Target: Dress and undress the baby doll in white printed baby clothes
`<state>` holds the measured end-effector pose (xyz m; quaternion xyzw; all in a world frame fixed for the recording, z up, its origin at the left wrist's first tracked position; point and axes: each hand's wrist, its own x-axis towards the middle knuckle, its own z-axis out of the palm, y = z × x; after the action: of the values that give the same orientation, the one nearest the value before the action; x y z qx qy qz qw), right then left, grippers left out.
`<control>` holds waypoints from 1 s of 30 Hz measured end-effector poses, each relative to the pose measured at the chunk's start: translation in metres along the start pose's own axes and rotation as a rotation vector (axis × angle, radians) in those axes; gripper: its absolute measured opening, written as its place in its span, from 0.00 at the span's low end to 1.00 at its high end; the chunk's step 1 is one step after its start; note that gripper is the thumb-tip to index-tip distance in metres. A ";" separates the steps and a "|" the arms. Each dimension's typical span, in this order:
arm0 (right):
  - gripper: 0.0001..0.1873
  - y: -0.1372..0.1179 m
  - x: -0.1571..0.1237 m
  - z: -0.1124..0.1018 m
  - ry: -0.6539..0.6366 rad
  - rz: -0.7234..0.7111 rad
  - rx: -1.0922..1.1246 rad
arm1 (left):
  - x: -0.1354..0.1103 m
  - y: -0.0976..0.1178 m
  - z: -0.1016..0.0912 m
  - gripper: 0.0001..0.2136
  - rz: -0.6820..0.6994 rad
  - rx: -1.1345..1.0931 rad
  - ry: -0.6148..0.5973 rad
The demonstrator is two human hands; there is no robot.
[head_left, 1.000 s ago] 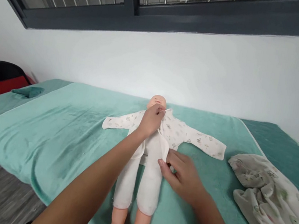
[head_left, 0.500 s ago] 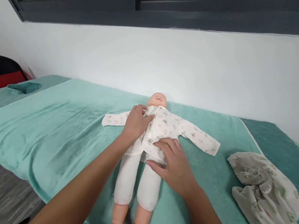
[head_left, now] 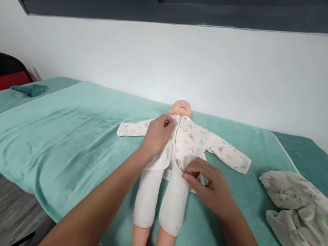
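Observation:
A baby doll (head_left: 181, 108) lies on its back with its head toward the wall. It wears a white printed baby jacket (head_left: 192, 140), whose front is parted down the middle and whose sleeves are spread wide. White trousers (head_left: 148, 196) cover its legs to above the ankles. At the upper chest my left hand (head_left: 160, 132) is closed, pinching the jacket's front edge on the left. My right hand (head_left: 207, 182) pinches the lower hem of the jacket's right front panel between thumb and fingers.
Green plush covers (head_left: 82, 136) spread over the bed. On the right lies a bunched white printed cloth (head_left: 305, 220). A black and red item (head_left: 2, 76) stands at the far left. Behind the bed rise a white wall (head_left: 106, 54) and a dark window frame (head_left: 92, 5).
Both hands have gone from loose, spread fingers to pinching the jacket. The right front panel's lower corner is now lifted aside. The whole view has shifted slightly.

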<state>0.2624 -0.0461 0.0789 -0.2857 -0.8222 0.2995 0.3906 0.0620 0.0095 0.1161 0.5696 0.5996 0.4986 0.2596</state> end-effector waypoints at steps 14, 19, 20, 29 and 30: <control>0.24 0.006 -0.004 0.006 0.020 0.140 -0.119 | -0.088 -0.064 -0.028 0.08 0.347 0.029 -0.113; 0.24 0.005 -0.005 0.012 0.168 0.143 -0.130 | -0.097 -0.068 -0.030 0.15 0.257 -0.105 -0.052; 0.22 0.005 -0.003 0.013 0.229 0.135 -0.136 | -0.096 -0.069 -0.030 0.16 0.232 -0.133 -0.033; 0.05 -0.005 0.048 0.027 0.282 -0.067 -0.331 | -0.091 -0.076 -0.035 0.14 0.147 -0.343 -0.011; 0.06 -0.007 0.055 0.029 0.232 -0.087 -0.364 | -0.091 -0.077 -0.035 0.14 0.144 -0.360 -0.016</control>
<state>0.2077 -0.0197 0.0943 -0.3484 -0.8238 0.0940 0.4372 0.0186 -0.0753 0.0369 0.5594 0.4562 0.6106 0.3257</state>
